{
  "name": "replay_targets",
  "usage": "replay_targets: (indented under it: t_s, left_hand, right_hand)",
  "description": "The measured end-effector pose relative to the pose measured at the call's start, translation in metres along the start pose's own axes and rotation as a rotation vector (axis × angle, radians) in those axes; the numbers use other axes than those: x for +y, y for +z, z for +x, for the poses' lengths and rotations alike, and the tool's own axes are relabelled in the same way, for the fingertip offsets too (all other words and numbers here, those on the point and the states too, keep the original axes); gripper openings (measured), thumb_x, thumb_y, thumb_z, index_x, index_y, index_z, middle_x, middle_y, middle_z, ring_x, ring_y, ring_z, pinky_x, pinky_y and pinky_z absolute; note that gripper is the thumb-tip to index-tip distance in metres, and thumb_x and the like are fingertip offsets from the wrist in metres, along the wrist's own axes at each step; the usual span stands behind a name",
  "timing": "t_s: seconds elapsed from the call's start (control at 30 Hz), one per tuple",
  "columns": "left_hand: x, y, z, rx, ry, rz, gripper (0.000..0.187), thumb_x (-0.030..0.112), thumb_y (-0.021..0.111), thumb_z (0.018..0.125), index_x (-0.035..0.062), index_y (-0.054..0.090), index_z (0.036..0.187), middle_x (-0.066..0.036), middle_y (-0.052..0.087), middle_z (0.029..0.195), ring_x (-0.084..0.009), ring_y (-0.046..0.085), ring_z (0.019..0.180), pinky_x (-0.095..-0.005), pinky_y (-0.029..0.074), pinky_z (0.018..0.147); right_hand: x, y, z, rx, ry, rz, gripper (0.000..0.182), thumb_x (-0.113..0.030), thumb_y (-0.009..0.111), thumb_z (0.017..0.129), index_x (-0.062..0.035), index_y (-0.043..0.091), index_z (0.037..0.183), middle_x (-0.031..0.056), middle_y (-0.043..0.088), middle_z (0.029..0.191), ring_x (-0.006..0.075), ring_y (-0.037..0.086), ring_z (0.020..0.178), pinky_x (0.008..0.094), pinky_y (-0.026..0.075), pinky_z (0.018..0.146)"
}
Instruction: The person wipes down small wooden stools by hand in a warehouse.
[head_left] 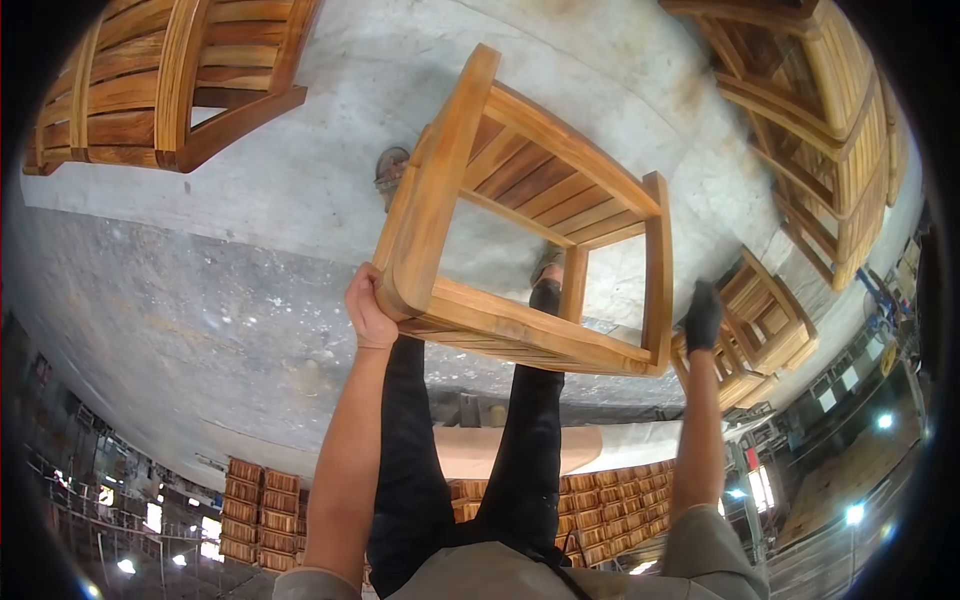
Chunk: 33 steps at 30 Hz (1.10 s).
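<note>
A slatted wooden chair (530, 320) with thick legs and an open frame is tipped over in front of my legs. My left hand (370, 310), bare, is wrapped round its near left corner, fingers partly hidden behind the wood. To the right of the chair, and apart from it, is my right hand (703, 315) in a dark glove. It is blurred, so its fingers cannot be made out, and no held thing shows in it.
Slatted wooden furniture (170, 80) stands at the upper left. Stacked wooden chairs (820, 120) line the upper right, with smaller wooden pieces (760, 315) beyond my right hand. Pale sheeting (600, 60) covers part of the grey floor (240, 310).
</note>
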<state>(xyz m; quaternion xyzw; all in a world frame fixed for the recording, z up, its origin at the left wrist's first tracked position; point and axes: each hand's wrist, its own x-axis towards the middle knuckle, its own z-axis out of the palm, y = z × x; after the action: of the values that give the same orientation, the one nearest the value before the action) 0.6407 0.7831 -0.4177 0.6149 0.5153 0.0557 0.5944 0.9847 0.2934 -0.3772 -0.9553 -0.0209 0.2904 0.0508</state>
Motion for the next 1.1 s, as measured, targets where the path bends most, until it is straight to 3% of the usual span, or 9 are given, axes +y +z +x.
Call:
replay_targets:
  t_s: [0.13,0.2,0.3,0.37,0.43,0.53,0.77,0.83,1.1]
  left_hand:
    - [-0.006,0.000,-0.003,0.020,0.020,0.008,0.044,0.037,0.031,0.103,0.0031,0.052,0.084,-0.004,0.050,0.076,-0.0144,0.046,0.075,-0.0301,0.038,0.069]
    - [-0.003,0.003,0.000,0.023,0.038,0.008,0.044,0.036,0.031,0.102,0.0028,0.053,0.085,-0.004,0.051,0.077,-0.0147,0.047,0.075,-0.0304,0.038,0.069]
    - [-0.003,0.002,-0.002,0.032,0.041,0.044,0.044,0.035,0.031,0.102,0.0019,0.054,0.086,-0.005,0.052,0.079,-0.0152,0.047,0.076,-0.0304,0.038,0.069]
    - [-0.008,0.003,-0.002,0.098,0.059,0.045,0.047,0.037,0.034,0.102,-0.0001,0.053,0.080,-0.009,0.045,0.068,-0.0208,0.046,0.066,-0.0343,0.035,0.062]
    - [-0.012,-0.003,-0.001,0.062,0.066,0.077,0.050,0.039,0.033,0.103,-0.0009,0.054,0.081,-0.010,0.047,0.068,-0.0216,0.048,0.066,-0.0349,0.037,0.063]
    - [-0.013,0.006,-0.002,0.102,0.030,-0.009,0.052,0.040,0.033,0.103,-0.0014,0.054,0.080,-0.012,0.050,0.068,-0.0247,0.051,0.065,-0.0362,0.039,0.063]
    - [-0.002,0.000,0.000,0.072,0.107,-0.020,0.044,0.033,0.038,0.100,-0.0028,0.054,0.080,-0.016,0.052,0.070,-0.0275,0.053,0.065,-0.0373,0.040,0.062]
    - [-0.001,0.001,0.002,0.079,0.088,-0.040,0.041,0.030,0.040,0.100,-0.0033,0.054,0.081,-0.017,0.052,0.070,-0.0291,0.053,0.064,-0.0379,0.040,0.062]
    - [-0.009,-0.002,0.003,0.109,0.159,0.022,0.038,0.027,0.041,0.099,-0.0026,0.058,0.081,-0.019,0.056,0.073,-0.0361,0.057,0.068,-0.0421,0.043,0.064]
  right_hand:
    - [-0.225,-0.006,0.024,-0.144,-0.514,0.268,0.042,-0.020,0.053,0.109,0.0037,0.055,0.144,0.0240,0.060,0.144,0.0294,0.056,0.137,0.0371,0.041,0.115]
    - [-0.333,0.012,0.013,-0.416,-0.621,0.391,0.053,-0.027,0.055,0.108,0.0036,0.047,0.150,0.0256,0.046,0.156,0.0365,0.039,0.150,0.0402,0.031,0.123]
    - [-0.436,0.091,0.031,-0.398,-0.958,0.061,0.067,-0.049,0.043,0.109,0.0028,0.046,0.151,0.0272,0.056,0.141,0.0449,0.048,0.137,0.0504,0.035,0.118]
    - [-0.450,0.181,0.101,0.017,-1.232,-0.473,0.079,-0.061,0.037,0.106,0.0040,0.047,0.150,0.0277,0.057,0.135,0.0446,0.050,0.132,0.0524,0.037,0.114]
    - [-0.473,0.229,0.174,-0.199,-0.802,-0.228,0.098,-0.076,0.037,0.098,0.0070,0.046,0.150,0.0322,0.050,0.144,0.0465,0.045,0.139,0.0518,0.034,0.117]
    - [-0.494,0.199,0.160,-0.189,-0.473,-0.029,0.115,-0.088,0.038,0.089,0.0114,0.047,0.147,0.0363,0.043,0.151,0.0475,0.040,0.144,0.0519,0.031,0.120]
    - [-0.486,0.138,0.069,-0.385,-0.598,-0.195,0.120,-0.089,0.039,0.087,0.0164,0.045,0.145,0.0382,0.040,0.153,0.0465,0.042,0.144,0.0490,0.033,0.121]
    - [-0.495,0.132,0.083,-0.417,-0.523,-0.207,0.106,-0.081,0.043,0.094,0.0173,0.052,0.133,0.0401,0.050,0.142,0.0445,0.054,0.135,0.0468,0.045,0.110]
    - [-0.486,0.211,0.205,-0.334,-0.426,-0.117,0.095,-0.076,0.030,0.098,0.0034,0.054,0.143,0.0310,0.057,0.142,0.0437,0.052,0.136,0.0455,0.041,0.114]
